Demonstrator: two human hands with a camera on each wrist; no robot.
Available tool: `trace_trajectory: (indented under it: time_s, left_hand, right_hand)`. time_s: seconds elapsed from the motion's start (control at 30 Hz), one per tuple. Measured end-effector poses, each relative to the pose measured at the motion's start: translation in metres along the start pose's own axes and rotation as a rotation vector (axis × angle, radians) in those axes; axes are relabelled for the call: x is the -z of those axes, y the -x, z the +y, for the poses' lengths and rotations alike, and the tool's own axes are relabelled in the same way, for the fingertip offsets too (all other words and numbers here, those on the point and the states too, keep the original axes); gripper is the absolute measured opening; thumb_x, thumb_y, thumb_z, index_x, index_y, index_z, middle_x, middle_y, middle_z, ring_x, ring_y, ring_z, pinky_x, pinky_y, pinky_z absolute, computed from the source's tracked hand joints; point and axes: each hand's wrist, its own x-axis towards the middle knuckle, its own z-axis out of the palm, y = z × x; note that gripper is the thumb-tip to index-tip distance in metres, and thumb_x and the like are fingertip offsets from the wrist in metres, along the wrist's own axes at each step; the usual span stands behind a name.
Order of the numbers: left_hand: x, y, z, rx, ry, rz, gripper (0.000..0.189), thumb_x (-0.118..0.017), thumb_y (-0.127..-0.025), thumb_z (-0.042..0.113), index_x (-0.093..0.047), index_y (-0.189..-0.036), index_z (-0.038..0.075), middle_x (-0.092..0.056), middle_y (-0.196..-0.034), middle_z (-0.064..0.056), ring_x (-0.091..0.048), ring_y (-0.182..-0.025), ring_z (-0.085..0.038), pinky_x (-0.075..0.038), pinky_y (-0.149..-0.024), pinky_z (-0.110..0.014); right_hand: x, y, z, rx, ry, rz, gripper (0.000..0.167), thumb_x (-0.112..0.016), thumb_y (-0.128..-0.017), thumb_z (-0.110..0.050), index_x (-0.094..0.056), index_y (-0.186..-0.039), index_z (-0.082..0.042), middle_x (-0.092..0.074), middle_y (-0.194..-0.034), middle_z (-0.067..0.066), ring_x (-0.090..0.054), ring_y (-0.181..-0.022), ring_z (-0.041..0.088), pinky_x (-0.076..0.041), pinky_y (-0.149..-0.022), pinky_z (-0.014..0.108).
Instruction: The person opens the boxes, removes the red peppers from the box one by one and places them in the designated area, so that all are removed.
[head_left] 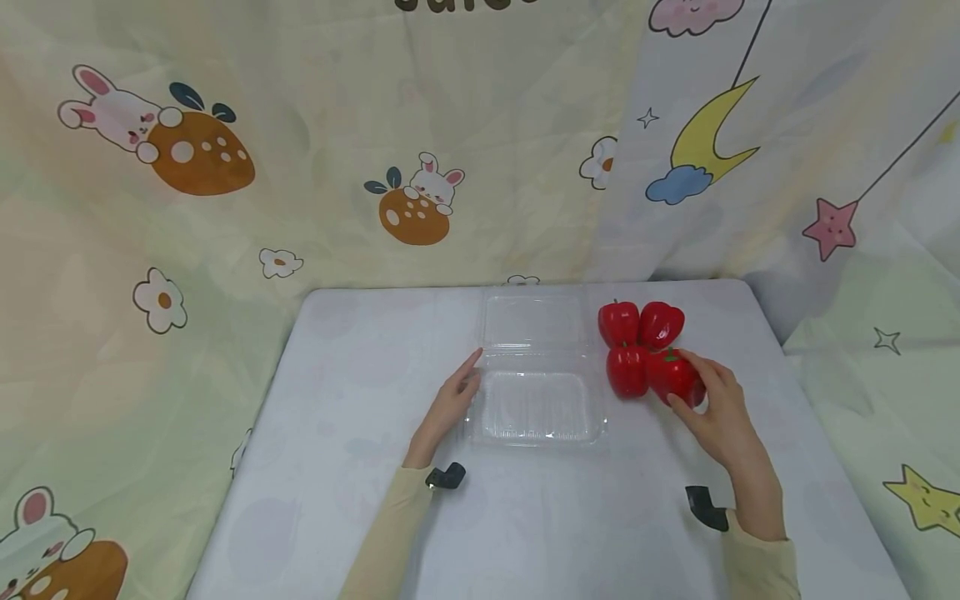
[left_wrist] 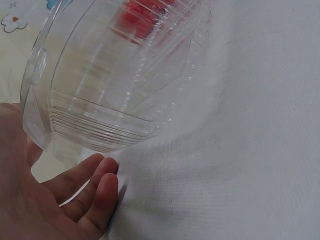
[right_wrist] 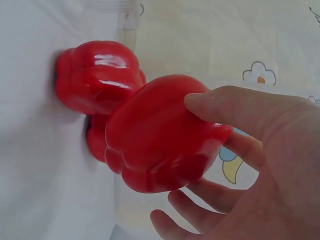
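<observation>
My right hand (head_left: 722, 417) grips a red bell pepper (head_left: 670, 377) with a green stem, thumb on one side and fingers on the other. In the right wrist view the held pepper (right_wrist: 165, 135) is tilted and raised off the table, overlapping another red bell pepper (right_wrist: 100, 77) behind it. A clear plastic clamshell box (head_left: 542, 408) lies opened out, its lid (head_left: 534, 321) toward the back. Beside the box's left edge is my left hand (head_left: 448, 407), fingers loosely extended. The left wrist view shows its fingertips (left_wrist: 106, 192) by the ribbed end of the box.
More red bell peppers (head_left: 627, 371) stand grouped to the right of the box, near the back of the white table (head_left: 360, 375). A printed cloth (head_left: 525, 108) hangs behind the table and along its sides.
</observation>
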Motion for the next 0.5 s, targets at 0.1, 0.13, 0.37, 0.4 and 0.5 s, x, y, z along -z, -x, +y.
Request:
trace_trajectory:
  time_s: [0.1, 0.13, 0.37, 0.4, 0.5]
  left_hand:
    - [0.0001, 0.0006, -0.0001, -0.001, 0.001, 0.000, 0.050, -0.045, -0.107, 0.034, -0.033, -0.153, 0.047, -0.042, -0.160, -0.002, -0.057, -0.130, -0.033, -0.053, -0.100, -0.051]
    - [0.0002, 0.0008, -0.0001, -0.001, 0.002, 0.000, 0.050, -0.045, -0.107, 0.034, -0.033, -0.153, 0.047, -0.042, -0.160, -0.002, -0.057, -0.130, -0.033, -0.053, -0.100, -0.051]
    - [-0.0004, 0.0002, 0.0000, 0.009, -0.005, 0.001, 0.050, -0.045, -0.107, 0.035, -0.033, -0.153, 0.049, -0.043, -0.159, -0.001, -0.058, -0.129, -0.032, -0.054, -0.099, -0.051]
    - [-0.0006, 0.0000, 0.0000, 0.010, -0.006, 0.001, 0.050, -0.045, -0.107, 0.035, -0.033, -0.153, 0.049, -0.043, -0.159, -0.001, -0.058, -0.129, -0.032, -0.055, -0.098, -0.050]
    - [-0.0006, -0.0003, 0.0001, 0.015, -0.002, 0.000, 0.050, -0.046, -0.106, 0.036, -0.033, -0.153, 0.049, -0.044, -0.158, -0.003, -0.058, -0.129, -0.032, -0.056, -0.097, -0.049]
  right_hand:
    - [-0.0005, -0.0007, 0.0016, -0.019, 0.001, 0.004, 0.086, -0.078, -0.083, -0.005, -0.030, -0.155, -0.005, -0.031, -0.146, 0.036, -0.033, -0.130, 0.057, -0.049, -0.087, 0.073]
    - [-0.0007, -0.0008, 0.0020, -0.023, 0.000, 0.007, 0.086, -0.078, -0.083, -0.005, -0.031, -0.155, -0.005, -0.031, -0.146, 0.037, -0.034, -0.130, 0.057, -0.050, -0.087, 0.072]
    - [-0.0031, -0.0026, 0.0060, -0.055, 0.000, 0.020, 0.086, -0.077, -0.083, -0.006, -0.030, -0.156, -0.006, -0.031, -0.145, 0.037, -0.034, -0.130, 0.058, -0.050, -0.086, 0.072]
    - [-0.0036, -0.0030, 0.0065, -0.061, 0.001, 0.021, 0.086, -0.077, -0.083, -0.006, -0.030, -0.156, -0.006, -0.031, -0.145, 0.037, -0.034, -0.130, 0.058, -0.050, -0.087, 0.072]
    - [-0.0045, -0.0038, 0.0069, -0.078, 0.001, 0.024, 0.086, -0.077, -0.084, -0.006, -0.030, -0.156, -0.006, -0.031, -0.145, 0.037, -0.033, -0.131, 0.058, -0.049, -0.087, 0.072]
